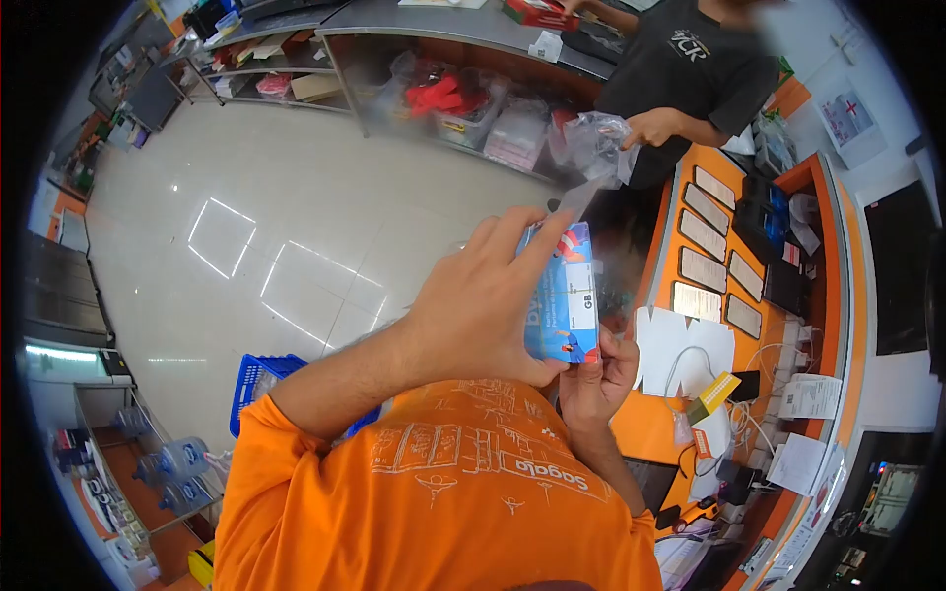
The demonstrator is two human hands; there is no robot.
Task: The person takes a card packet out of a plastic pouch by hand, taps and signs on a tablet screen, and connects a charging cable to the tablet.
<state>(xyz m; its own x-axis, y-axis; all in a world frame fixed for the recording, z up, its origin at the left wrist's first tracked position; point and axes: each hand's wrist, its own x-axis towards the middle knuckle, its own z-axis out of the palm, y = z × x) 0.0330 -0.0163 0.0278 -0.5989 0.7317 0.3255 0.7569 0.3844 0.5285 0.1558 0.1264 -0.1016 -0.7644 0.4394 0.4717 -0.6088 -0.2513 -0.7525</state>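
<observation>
A small blue box [564, 295] with a white label and printed figures is held in front of my orange shirt. Around its left side and top wraps my left hand [493, 291], its index finger reaching over the upper edge. At the box's lower right corner, my right hand [603, 379] grips with curled fingers. A thin clear or whitish piece [583, 200] sticks up beside the left fingertips; what it is cannot be made out.
A person in a dark shirt [680, 59] holds clear plastic [596, 143] ahead. Several phones [702, 268] lie on the orange counter [662, 409] at right, with cables and papers. A blue basket [246, 389] stands at lower left.
</observation>
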